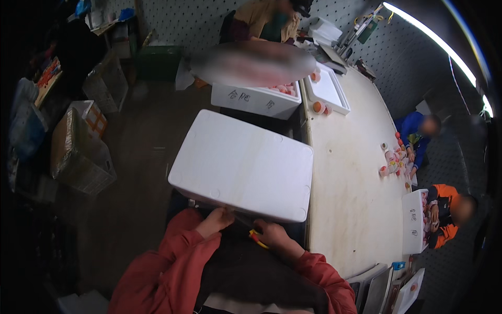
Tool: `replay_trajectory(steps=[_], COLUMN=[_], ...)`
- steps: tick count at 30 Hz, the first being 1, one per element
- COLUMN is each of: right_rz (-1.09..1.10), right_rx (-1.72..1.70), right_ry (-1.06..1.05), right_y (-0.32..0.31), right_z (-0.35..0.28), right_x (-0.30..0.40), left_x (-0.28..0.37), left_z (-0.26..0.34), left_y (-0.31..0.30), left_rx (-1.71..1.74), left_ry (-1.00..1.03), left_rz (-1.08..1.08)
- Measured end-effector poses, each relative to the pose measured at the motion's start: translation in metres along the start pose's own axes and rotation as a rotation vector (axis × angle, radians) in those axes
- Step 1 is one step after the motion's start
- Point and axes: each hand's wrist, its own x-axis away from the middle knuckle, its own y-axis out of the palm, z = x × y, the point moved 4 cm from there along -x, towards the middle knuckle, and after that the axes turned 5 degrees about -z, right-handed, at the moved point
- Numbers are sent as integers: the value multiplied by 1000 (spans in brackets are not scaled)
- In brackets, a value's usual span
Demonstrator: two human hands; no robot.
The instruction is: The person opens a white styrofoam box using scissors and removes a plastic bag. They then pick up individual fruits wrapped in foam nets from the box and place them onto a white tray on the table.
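A white foam box with its lid on (245, 165) lies before me, to the left of the long table. My left hand (219, 219) is at the box's near side, its fingertips pinched close together at the edge; whatever is between them is too small to tell. Just right of it, my right hand (270, 233) is closed around a tool with red and yellow handles (258, 238), perhaps scissors or a cutter; its working end is hidden. A thin clear strip, possibly tape or film, seems to run between my hands below the box edge.
The pale long table (353, 165) runs along the right. Beyond the box stands an open foam box of net-wrapped fruit (255, 98), with a person behind it. Two people handle fruit at the table's far right, beside another foam box (413, 223). Cartons (84, 157) stand on the floor at left.
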Motion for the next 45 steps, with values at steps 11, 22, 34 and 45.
replay_trajectory(steps=[11,22,34,45], right_rz=[103,-62,-82,-30], right_rx=[-31,-128,-34,-118], right_ry=[-90,4,-51,-30], right_y=[4,-14,-11,-23], right_z=[-12,-29,-31,-14], right_x=[-1,-3,5,45], left_x=[40,33,0,37], left_z=[-7,-10,-8,6], left_y=[54,50,-41,-27], left_rx=[-80,-47,-970,-2181], left_ry=[-33,-89,131,430], left_rz=[101,101,117,580])
